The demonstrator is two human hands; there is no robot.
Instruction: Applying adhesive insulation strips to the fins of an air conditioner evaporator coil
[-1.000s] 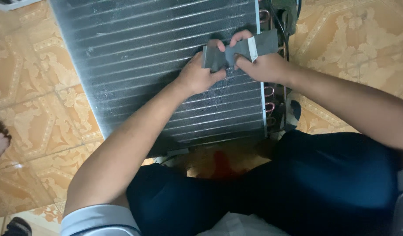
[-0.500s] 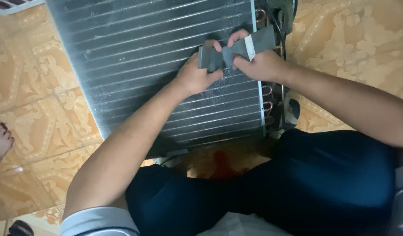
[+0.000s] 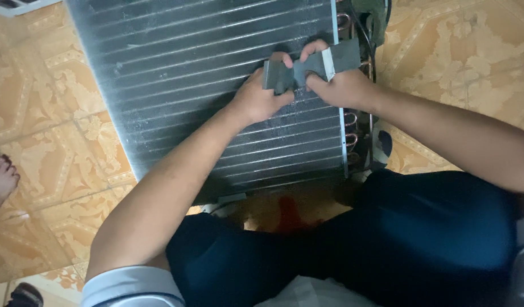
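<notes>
A large finned metal coil [image 3: 194, 85] lies on the tiled floor in front of me, with copper tube bends [image 3: 353, 122] along its right edge. My left hand [image 3: 261, 96] and my right hand [image 3: 336, 85] both grip a dark grey flat strip [image 3: 307, 68], held over the coil's upper right part. The left hand pinches the strip's left end. The right hand holds its right half, where a pale band crosses it. The strip is bent between the two hands.
Patterned orange floor tiles [image 3: 51, 148] surround the coil. Another person's bare foot [image 3: 0, 179] shows at the left edge. My dark blue trousers [image 3: 398, 239] fill the lower right, close to the coil's near edge. A dark shoe [image 3: 23, 294] is at the bottom left.
Both hands and the strip sit slightly higher in view than a second ago. The grip on the strip looks the same.
</notes>
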